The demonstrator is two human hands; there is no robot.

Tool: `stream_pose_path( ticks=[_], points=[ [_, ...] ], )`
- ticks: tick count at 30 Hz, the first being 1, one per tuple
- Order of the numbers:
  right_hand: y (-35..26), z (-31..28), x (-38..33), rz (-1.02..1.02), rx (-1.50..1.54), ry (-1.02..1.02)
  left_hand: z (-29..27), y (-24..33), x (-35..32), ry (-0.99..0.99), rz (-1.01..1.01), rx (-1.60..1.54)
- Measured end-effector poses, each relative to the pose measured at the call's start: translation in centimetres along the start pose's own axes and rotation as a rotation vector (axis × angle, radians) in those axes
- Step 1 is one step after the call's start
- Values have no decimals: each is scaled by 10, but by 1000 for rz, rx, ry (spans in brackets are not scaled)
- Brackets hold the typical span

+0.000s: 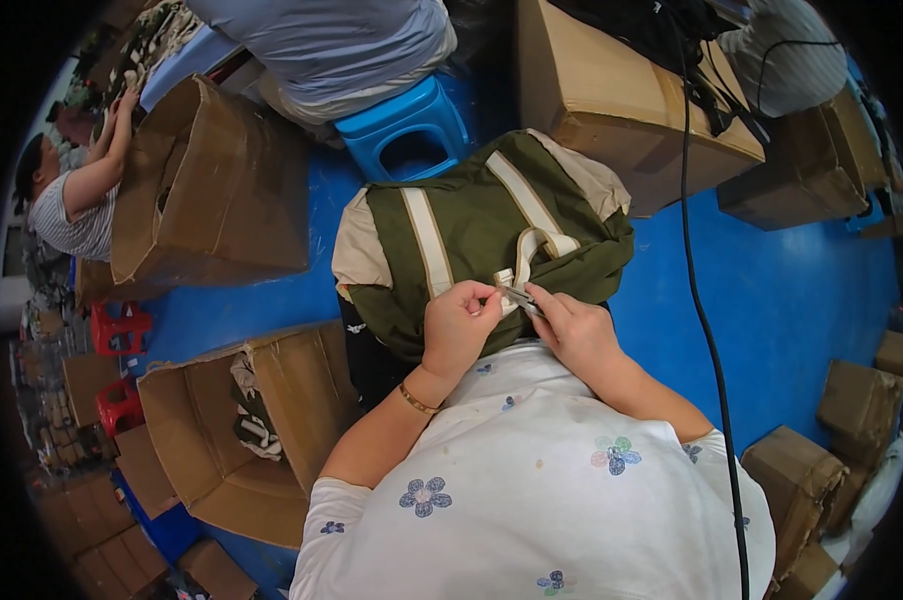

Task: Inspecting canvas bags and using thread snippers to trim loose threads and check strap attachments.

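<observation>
A dark green fabric bag (pixel 471 215) with beige end panels and white straps lies across my lap. My left hand (pixel 459 325) is closed, thumb and forefinger pinched at the end of a white strap (pixel 504 277) near the bag's front edge. Between the fingers of my right hand (pixel 573 330) is a small pair of metal snips (pixel 520 297). Their blades point left, toward my left fingertips and the strap end. Any thread at that spot is too small to make out.
Left of me stands an open cardboard box (pixel 206 420) with fabric pieces inside. Another tall box (pixel 221 190) and a blue stool (pixel 406 125) with a seated person are ahead. A large carton (pixel 631 110) stands front right. A black cable (pixel 693 290) hangs along my right side.
</observation>
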State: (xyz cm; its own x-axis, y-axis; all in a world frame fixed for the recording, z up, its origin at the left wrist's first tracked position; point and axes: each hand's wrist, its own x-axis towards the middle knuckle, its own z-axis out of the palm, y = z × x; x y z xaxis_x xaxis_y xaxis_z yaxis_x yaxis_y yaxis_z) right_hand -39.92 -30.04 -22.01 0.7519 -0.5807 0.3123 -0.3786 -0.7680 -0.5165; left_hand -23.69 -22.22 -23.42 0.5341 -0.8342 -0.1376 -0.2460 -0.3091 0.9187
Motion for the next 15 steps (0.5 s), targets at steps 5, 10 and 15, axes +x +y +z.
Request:
stream_pose_path(
  ticks=[5,10,15],
  points=[
    [0,1,0,1,0,3,0,1,-1,-15,-9,-3],
    [2,2,-2,-3,-13,-5,0,1,-1,3,9,11],
    [0,-2,-4,-12,3,0,0,2,-2,12,3,14]
  ],
)
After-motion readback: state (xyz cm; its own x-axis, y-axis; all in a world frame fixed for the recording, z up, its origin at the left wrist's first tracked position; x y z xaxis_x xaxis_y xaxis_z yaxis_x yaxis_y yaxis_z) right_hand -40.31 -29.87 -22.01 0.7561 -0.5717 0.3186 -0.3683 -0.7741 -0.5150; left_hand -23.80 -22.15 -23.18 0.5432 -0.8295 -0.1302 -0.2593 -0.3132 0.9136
